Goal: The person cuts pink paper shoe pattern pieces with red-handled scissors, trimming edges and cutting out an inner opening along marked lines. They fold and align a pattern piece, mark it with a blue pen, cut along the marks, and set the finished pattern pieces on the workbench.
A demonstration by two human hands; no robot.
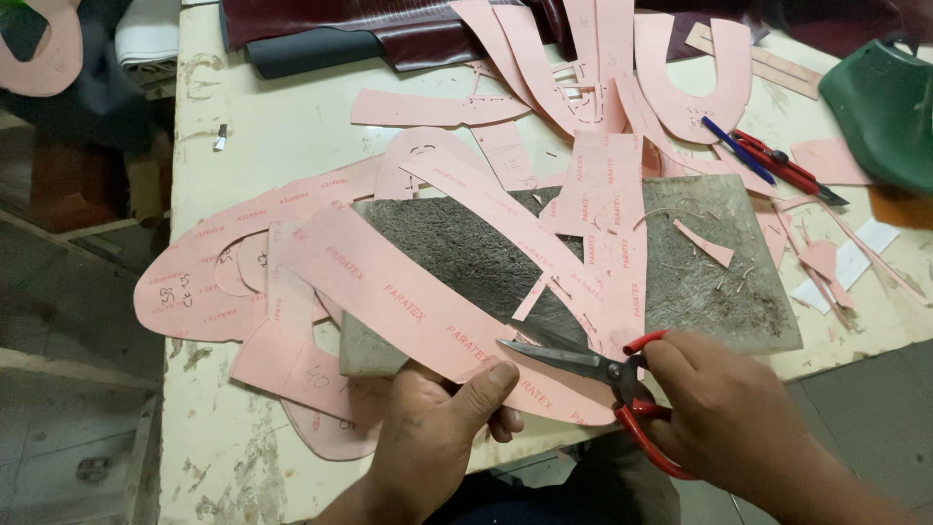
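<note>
My left hand (432, 428) grips a long pink paperboard pattern strip (408, 301) near its lower end, thumb on top. In my right hand (724, 413) I hold red-handled scissors (593, 365), whose blades are slightly apart and point left at the strip's edge, close to my left thumb. The strip lies slanted across a worn grey cutting board (700, 282) on the table.
Many pink pattern pieces (194, 277) cover the cream worktable (282, 126). A blue pen (737, 149) and a red utility knife (789, 167) lie at the right. A green plastic object (880, 102) sits far right, dark leather rolls (321, 44) at the back.
</note>
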